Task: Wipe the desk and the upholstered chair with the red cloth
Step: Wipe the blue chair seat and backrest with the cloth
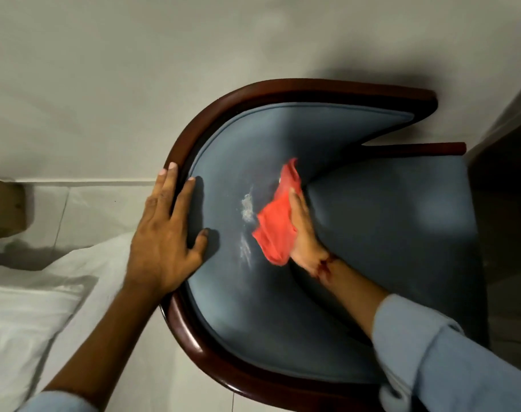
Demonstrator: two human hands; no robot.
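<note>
The upholstered chair (387,221) has blue fabric and a curved dark wooden frame (182,144), seen from above. My right hand (305,233) presses the red cloth (278,224) against the inside of the blue backrest, near the crease with the seat. White dusty marks (247,208) lie on the fabric just left of the cloth. My left hand (167,233) rests flat on the top of the backrest, fingers spread over the wooden rim and the padding. A red thread circles my right wrist. The desk is not clearly in view.
White bedding (30,316) lies at the lower left. A brown box-like object (3,209) sits on the tiled floor at the far left. A pale wall fills the top. A dark piece of furniture (506,162) stands at the right edge beside the chair.
</note>
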